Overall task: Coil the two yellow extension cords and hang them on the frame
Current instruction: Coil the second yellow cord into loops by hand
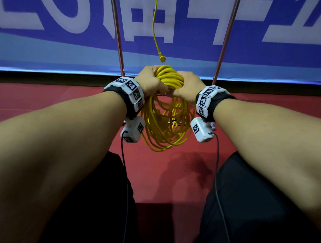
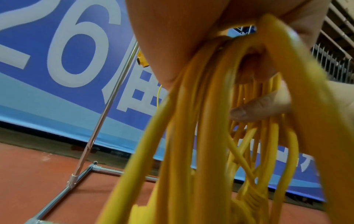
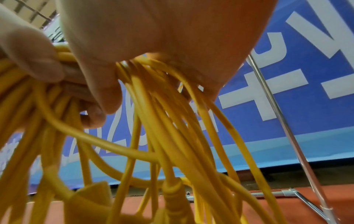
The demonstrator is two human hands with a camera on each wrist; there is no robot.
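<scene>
A coiled yellow extension cord [image 1: 167,121] hangs in several loops in front of me. My left hand [image 1: 152,81] and right hand [image 1: 188,86] both grip the top of the coil, side by side. In the left wrist view the cord loops [image 2: 201,136] hang below my palm. In the right wrist view the strands [image 3: 162,121] fan down from my curled fingers [image 3: 101,84], with a plug end low down. A second yellow cord [image 1: 155,30] hangs from the top of the metal frame [image 1: 117,32], its plug [image 1: 162,58] dangling just above my hands.
The frame's two silver uprights [image 1: 226,41] rise on either side of my hands, and its base bars [image 2: 80,174] lie on the red floor [image 1: 47,99]. A blue banner [image 1: 49,44] with white lettering runs behind. My dark-trousered legs fill the bottom.
</scene>
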